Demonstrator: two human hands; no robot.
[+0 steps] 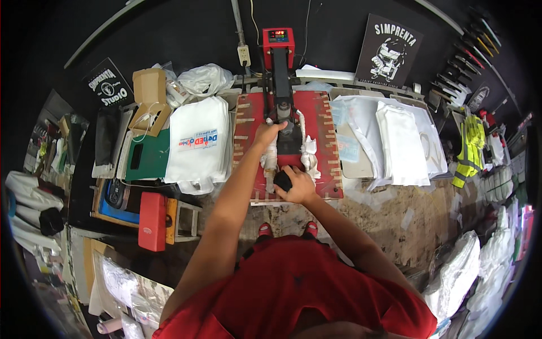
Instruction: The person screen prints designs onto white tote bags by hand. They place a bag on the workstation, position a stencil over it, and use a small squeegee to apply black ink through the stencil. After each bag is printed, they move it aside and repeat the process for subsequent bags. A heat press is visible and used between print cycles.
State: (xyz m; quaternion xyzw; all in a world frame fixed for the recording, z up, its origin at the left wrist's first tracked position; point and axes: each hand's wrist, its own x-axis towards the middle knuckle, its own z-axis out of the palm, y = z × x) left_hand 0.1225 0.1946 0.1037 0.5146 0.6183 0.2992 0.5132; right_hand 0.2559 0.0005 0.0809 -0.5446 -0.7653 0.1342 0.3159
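In front of me stands a heat press with a wide red top plate (249, 135), its edges covered in strips of tan tape. Two bars wrapped in white material run toward me over the plate, the left wrapped bar (271, 152) and the right wrapped bar (309, 155). My left hand (267, 134) is closed around the upper part of the left bar, thumb toward the centre post. My right hand (299, 185) grips the black knob (283, 181) at the near end of the press. Whatever lies beneath the plate is hidden.
A stack of printed white bags (197, 141) lies left of the press; plain white bags (402, 144) lie right. An open cardboard box (150, 96), a green board (148, 158) and a red case (152, 220) are further left. A red control box (278, 45) rises behind.
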